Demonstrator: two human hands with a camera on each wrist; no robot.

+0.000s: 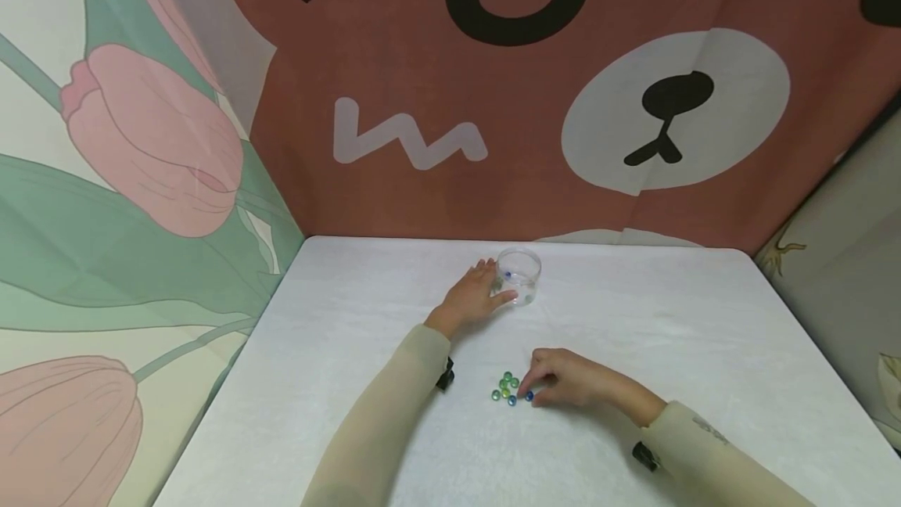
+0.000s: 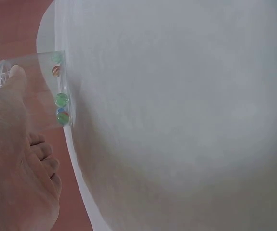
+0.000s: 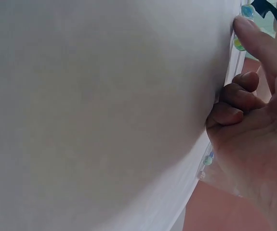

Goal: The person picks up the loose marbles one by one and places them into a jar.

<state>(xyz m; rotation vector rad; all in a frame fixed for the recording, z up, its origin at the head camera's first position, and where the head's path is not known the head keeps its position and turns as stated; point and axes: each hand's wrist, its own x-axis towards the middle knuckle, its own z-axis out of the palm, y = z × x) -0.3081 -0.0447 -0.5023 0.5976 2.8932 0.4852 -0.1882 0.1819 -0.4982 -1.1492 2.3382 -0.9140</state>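
In the head view my left hand point(image 1: 473, 293) holds the side of a clear round jar point(image 1: 519, 264) near the table's back. Its thumb lies along the wall in the left wrist view, where several glass marbles point(image 2: 61, 100) sit at the jar's bottom. Closer to me, my right hand point(image 1: 570, 378) reaches down to the table, with a dark blue marble point(image 1: 529, 396) between its thumb and index fingertips. Just left of these fingertips lies a loose cluster of green and blue marbles point(image 1: 505, 393). The right hand's other fingers are curled in the right wrist view.
A white cloth covers the table point(image 1: 281, 382). Behind it hangs a brown bear-print curtain point(image 1: 422, 202), and a tulip-print curtain point(image 1: 155, 139) hangs at the left. Both forearms wear pale sleeves point(image 1: 383, 405) with dark clips near the wrists.
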